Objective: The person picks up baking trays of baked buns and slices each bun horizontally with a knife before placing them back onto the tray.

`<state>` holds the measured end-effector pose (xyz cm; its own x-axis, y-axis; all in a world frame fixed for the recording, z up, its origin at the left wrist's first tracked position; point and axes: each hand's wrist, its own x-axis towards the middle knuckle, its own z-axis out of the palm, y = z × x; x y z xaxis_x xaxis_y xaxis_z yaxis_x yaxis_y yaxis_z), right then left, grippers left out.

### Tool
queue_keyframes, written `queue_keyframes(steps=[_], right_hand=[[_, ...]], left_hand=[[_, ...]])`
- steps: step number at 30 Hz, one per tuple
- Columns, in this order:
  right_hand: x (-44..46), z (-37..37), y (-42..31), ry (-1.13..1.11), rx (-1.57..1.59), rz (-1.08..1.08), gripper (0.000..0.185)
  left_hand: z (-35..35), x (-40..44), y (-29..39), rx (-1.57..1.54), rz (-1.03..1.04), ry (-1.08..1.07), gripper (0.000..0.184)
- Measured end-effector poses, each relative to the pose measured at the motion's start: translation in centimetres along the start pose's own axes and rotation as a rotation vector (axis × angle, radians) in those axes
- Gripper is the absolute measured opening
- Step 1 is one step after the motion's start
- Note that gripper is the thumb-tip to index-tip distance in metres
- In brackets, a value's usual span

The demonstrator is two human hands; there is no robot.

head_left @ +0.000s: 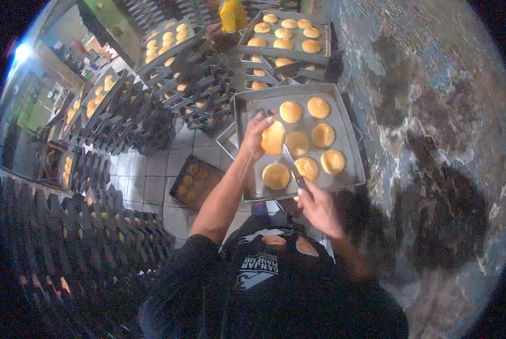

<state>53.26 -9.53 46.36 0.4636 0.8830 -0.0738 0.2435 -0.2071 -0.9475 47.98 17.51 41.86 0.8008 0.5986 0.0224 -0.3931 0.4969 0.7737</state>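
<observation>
A metal tray (343, 141) with several round golden buns lies in front of me. Over its left part, my left hand (255, 135) holds a bun (274, 137) by its upper left side. The handle of a knife (292, 162) is in my right hand (319, 208), at the tray's near edge. The blade points up and left, its tip close to the lower right of the held bun. Another bun (276, 176) rests at the tray's lower left, and one (306, 168) lies beside the knife.
Stacked trays of buns (284, 42) stand behind, with more stacks at the left. A dark tray (196, 182) is on the tiled floor. A rough wall (433, 141) rises at the right. Part of a person in yellow (232, 16) shows at the top.
</observation>
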Motion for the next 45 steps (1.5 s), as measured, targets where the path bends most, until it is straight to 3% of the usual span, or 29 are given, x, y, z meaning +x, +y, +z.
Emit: queue_keyframes(steps=[2,6,10,14,17,20,23,26,28,30,32,34,37,38,40,42,44,45], right_hand=[[-0.5,0.3,1.0,-0.035,0.058,0.144,0.043],[5.0,1.4,1.5,-0.002,0.049,0.049,0.041],[4.2,1.3,1.1,-0.045,-0.017,0.110,0.046],[4.1,2.0,2.6,-0.063,0.113,0.144,0.046],[8.8,4.3,5.6,-0.008,0.058,0.055,0.043],[11.7,4.3,4.5,-0.072,0.166,0.109,0.040],[10.1,2.5,5.2,-0.016,0.089,0.091,0.040],[7.2,0.4,5.4,-0.027,0.223,0.305,0.041],[5.1,0.0,6.5,0.110,0.241,0.491,0.040],[3.7,-0.7,6.8,0.119,0.107,0.429,0.039],[3.0,-0.9,6.7,0.207,0.166,0.466,0.038],[2.7,-1.1,6.6,0.254,0.210,0.470,0.038],[2.2,-0.8,7.0,0.280,0.227,0.488,0.037],[2.2,-0.8,7.0,0.286,0.223,0.508,0.037],[1.8,-1.2,6.6,0.297,0.245,0.491,0.036],[1.5,-1.8,6.0,0.305,0.277,0.469,0.035],[1.1,-2.2,5.4,0.298,0.325,0.466,0.036],[1.1,-2.4,5.4,0.298,0.330,0.451,0.036]], left_hand=[[-0.7,0.0,-0.3,0.022,-0.030,0.003,0.037],[1.9,-0.6,-2.1,0.006,-0.092,0.105,0.042],[-1.4,2.1,-0.8,-0.002,-0.046,0.179,0.045],[-3.4,2.7,-1.0,-0.032,-0.104,0.135,0.039],[-3.1,3.1,-2.6,-0.059,-0.154,0.235,0.037],[-4.3,5.0,-2.2,-0.025,-0.182,0.312,0.040],[-7.5,8.5,-0.6,0.054,-0.098,0.357,0.045],[-10.7,12.0,-1.4,0.149,-0.081,0.373,0.044],[-13.3,13.9,-2.9,0.530,-0.105,0.429,0.038],[-14.0,14.4,-3.1,0.683,-0.181,0.421,0.038],[-13.8,15.3,-3.3,1.656,0.241,0.318,0.045],[-11.5,16.4,-4.1,1.659,0.332,0.342,0.052],[-8.8,18.7,-6.4,1.921,0.058,0.115,0.061],[-8.1,19.0,-6.8,1.917,0.072,0.114,0.061],[-6.8,19.8,-7.3,1.908,-0.245,0.062,0.064],[-5.3,18.3,-6.9,1.886,-0.207,0.034,0.069],[-4.0,15.6,-7.1,1.855,0.096,-0.087,0.070],[-3.9,14.6,-7.8,1.687,0.108,-0.072,0.077]])
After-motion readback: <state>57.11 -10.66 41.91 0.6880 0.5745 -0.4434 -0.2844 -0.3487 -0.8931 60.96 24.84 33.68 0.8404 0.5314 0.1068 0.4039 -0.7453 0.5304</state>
